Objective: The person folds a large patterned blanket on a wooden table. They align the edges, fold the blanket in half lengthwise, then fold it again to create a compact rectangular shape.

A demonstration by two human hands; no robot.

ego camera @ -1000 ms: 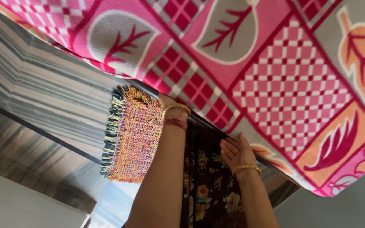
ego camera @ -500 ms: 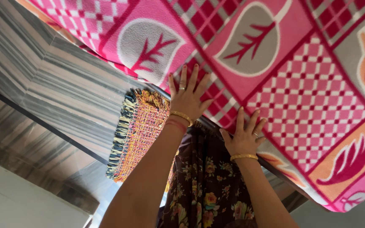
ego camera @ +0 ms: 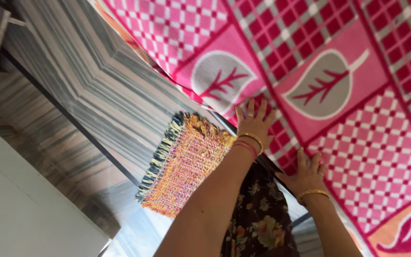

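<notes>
Pressing flat: left hand (ego camera: 254,120) | right hand (ego camera: 306,172) | pink bedsheet (ego camera: 338,90) beneath both

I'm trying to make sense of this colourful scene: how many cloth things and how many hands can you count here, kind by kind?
Pink patterned blanket with checks and leaves: 1
Small woven fringed mat, orange and yellow: 1
Dark floral garment: 1
Hands flat on the blanket, left hand and right hand: 2
Total: 5
</notes>
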